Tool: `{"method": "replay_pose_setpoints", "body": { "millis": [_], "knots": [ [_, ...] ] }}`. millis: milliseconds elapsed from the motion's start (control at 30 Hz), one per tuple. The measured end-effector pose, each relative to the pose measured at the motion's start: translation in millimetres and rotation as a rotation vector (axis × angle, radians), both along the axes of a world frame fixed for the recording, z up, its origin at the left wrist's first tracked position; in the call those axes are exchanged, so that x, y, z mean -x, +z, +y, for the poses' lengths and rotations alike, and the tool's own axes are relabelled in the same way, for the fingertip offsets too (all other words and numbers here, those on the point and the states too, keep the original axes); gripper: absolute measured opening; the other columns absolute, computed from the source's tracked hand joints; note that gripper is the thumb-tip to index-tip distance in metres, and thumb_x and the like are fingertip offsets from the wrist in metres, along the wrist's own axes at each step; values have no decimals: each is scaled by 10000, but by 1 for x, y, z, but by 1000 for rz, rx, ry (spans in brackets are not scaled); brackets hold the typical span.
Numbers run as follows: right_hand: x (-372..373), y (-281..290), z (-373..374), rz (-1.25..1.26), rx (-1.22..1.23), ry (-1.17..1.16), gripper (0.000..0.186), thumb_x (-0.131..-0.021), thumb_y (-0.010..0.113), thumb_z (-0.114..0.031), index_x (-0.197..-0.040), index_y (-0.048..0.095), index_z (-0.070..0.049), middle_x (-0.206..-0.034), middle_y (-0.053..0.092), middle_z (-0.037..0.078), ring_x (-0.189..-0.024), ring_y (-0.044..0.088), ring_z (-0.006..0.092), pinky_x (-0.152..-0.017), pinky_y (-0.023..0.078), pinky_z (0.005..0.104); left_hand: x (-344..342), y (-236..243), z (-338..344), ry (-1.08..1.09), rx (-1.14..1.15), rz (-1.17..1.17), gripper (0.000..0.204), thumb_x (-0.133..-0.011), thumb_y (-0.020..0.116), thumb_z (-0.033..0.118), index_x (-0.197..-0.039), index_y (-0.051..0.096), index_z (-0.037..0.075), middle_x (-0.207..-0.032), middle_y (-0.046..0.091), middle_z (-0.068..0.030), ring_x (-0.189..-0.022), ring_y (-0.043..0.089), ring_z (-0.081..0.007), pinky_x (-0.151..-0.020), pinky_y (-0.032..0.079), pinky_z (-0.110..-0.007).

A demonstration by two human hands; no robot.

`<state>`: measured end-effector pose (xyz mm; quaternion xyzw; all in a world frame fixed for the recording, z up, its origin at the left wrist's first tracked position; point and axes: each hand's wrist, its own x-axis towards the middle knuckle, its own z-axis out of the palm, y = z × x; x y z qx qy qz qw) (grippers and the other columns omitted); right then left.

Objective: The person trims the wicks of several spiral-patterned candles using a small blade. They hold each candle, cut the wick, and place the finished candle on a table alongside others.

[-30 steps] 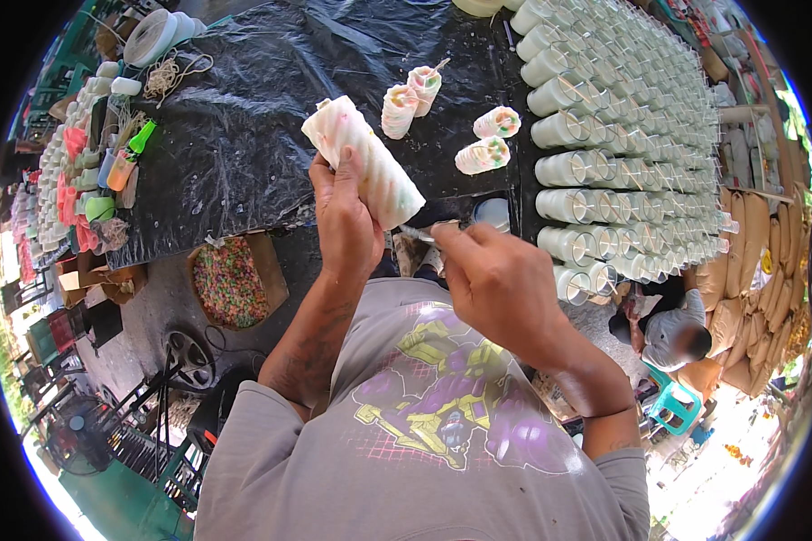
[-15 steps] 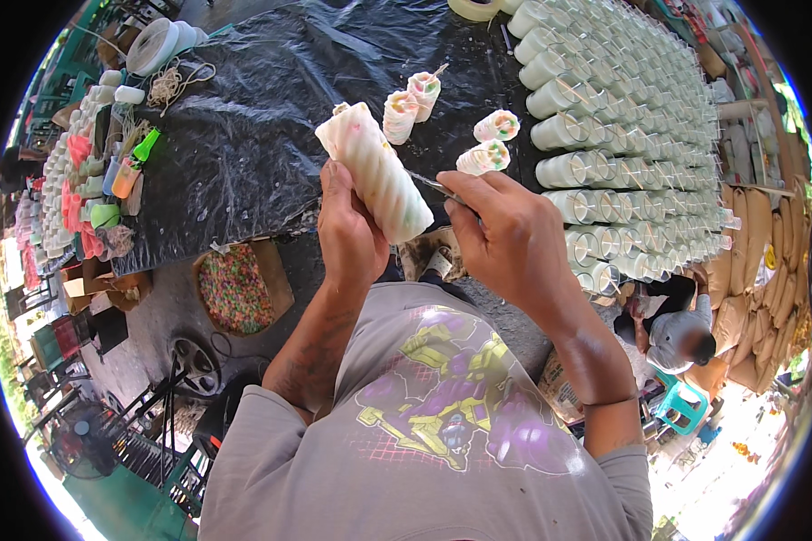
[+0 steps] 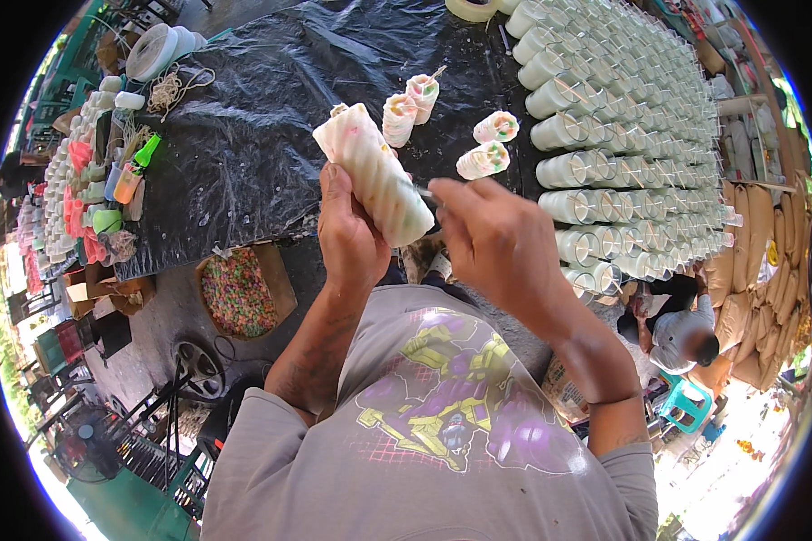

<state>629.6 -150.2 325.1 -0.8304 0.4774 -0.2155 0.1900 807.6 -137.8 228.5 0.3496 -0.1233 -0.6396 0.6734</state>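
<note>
My left hand (image 3: 347, 225) is wrapped round a large white pillar candle (image 3: 374, 171) with slanting spiral ribs and faint coloured specks, held tilted over the table's near edge. At the candle's right side, my right hand (image 3: 496, 230) pinches a thin metal blade (image 3: 426, 192). Only a short piece of this blade shows, close to the ribs; its handle is hidden in my fingers. Beyond my hands, several smaller ribbed white candles with coloured chunks lie on the table, among them one candle (image 3: 399, 121) at the left and another (image 3: 484, 160) at the right.
Black plastic sheeting (image 3: 271, 108) covers the table. Rows of glasses (image 3: 595, 167) with whitish filling crowd its right side. Bottles (image 3: 128, 183) and string (image 3: 176, 90) sit at the left. Below stands a carton of coloured bits (image 3: 280, 288). Another person (image 3: 681, 334) sits at the lower right.
My right hand has shifted slightly down and right, and less of the blade shows. The large candle has stayed nearly still in my left hand.
</note>
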Motion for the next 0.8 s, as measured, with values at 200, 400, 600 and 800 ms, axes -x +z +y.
{"method": "replay_pose_setpoints", "body": {
  "millis": [200, 400, 600, 800],
  "knots": [
    [3, 9, 7, -15, -25, 4, 65, -947, 718, -121, -1008, 709, -102, -782, 648, 109, -678, 718, 345, -575, 560, 458, 1, 7, -1, -28, 13, -46, 599, -1189, 301, 482, -1608, 430, 74, -1416, 639, -205, -1181, 691, -342, -1034, 564, -501],
    [2, 11, 4, 68, -42, -21, 71, -921, 716, -106, -988, 702, -88, -797, 663, 115, -682, 723, 353, -578, 570, 458, 1, 4, -3, -25, 23, -28, 603, -1185, 309, 488, -1605, 430, 72, -1418, 637, -208, -1169, 695, -333, -996, 584, -497],
    [7, 15, 7, 19, -39, -16, 52, -905, 715, -92, -948, 687, -83, -785, 654, 111, -678, 726, 339, -578, 569, 448, 0, 6, -3, -22, -5, -71, 613, -1183, 305, 497, -1609, 423, 72, -1429, 630, -211, -1160, 700, -335, -981, 596, -496],
    [4, 6, 7, 76, -30, -10, 54, -904, 716, -94, -947, 686, -80, -784, 655, 108, -665, 723, 336, -581, 571, 458, 0, 2, -3, -17, -7, -42, 617, -1182, 306, 501, -1611, 420, 73, -1431, 630, -218, -1165, 701, -339, -980, 601, -507]
  ]
}}
